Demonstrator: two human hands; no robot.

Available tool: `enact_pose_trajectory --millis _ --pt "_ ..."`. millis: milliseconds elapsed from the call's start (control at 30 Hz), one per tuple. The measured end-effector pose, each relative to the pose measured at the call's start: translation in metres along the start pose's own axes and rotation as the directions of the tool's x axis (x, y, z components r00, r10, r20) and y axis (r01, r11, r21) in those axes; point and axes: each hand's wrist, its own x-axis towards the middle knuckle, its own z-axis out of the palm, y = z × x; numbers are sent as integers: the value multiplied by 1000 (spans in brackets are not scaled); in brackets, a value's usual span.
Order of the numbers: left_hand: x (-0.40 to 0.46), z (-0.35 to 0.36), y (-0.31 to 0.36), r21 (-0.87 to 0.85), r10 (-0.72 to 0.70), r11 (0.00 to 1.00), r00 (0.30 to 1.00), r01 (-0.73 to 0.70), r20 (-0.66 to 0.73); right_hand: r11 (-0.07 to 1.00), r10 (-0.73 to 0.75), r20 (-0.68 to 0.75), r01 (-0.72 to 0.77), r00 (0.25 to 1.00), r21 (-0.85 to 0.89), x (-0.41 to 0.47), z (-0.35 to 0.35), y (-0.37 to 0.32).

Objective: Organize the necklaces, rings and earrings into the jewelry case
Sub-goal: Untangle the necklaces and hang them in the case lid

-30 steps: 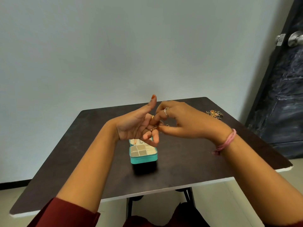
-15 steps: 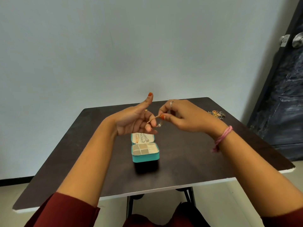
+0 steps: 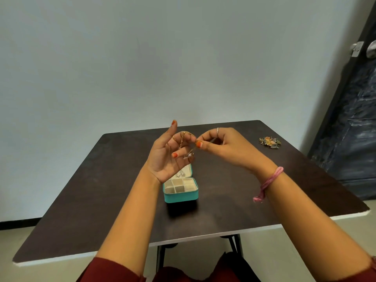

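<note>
A thin gold necklace [image 3: 184, 139] is held above the desk [image 3: 223, 210], draped over the loosely curled fingers [image 3: 176, 154] of the left hand [image 3: 164, 157] and pinched by thumb and forefinger of the right hand [image 3: 221, 146]. The open teal jewelry case [image 3: 180, 190] stands below; a jewelry pile [image 3: 270, 142] lies well apart, right.

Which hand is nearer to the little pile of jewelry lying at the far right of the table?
Right. The right hand is raised over the table middle, left of the jewelry pile, pinching a thin chain. The left hand is farther left, above the open teal case.
</note>
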Motion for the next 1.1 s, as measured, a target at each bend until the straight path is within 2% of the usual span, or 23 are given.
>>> enact_pose_trajectory --millis 167,367,567,700,800,967,1033,1100 --pt "-1 -3 3 98 -11 995 1000 10 17 984 -78 -52 69 996 -161 4 -16 -13" --pt "-1 -1 11 224 -72 973 997 61 40 926 -112 111 144 987 -348 20 -12 -22" --pt "2 -5 21 311 -41 949 998 51 -41 917 -144 78 163 987 -364 37 -6 -21" --pt "13 -7 17 405 36 913 981 46 -191 817 -150 -24 110 988 -566 49 3 -20" --pt "21 -17 9 264 82 964 959 -8 -272 799 -167 -116 65 979 -598 57 11 -14" --pt "31 -44 -8 -85 35 994 939 -68 -343 816 -164 -182 30 970 -577 69 22 2" --pt "34 -57 -14 -125 37 987 906 -98 -421 822 -170 -202 26 965 -568 73 25 10" --pt "36 -74 -20 -77 79 986 823 -147 -563 822 -164 -202 21 966 -569 75 28 20"
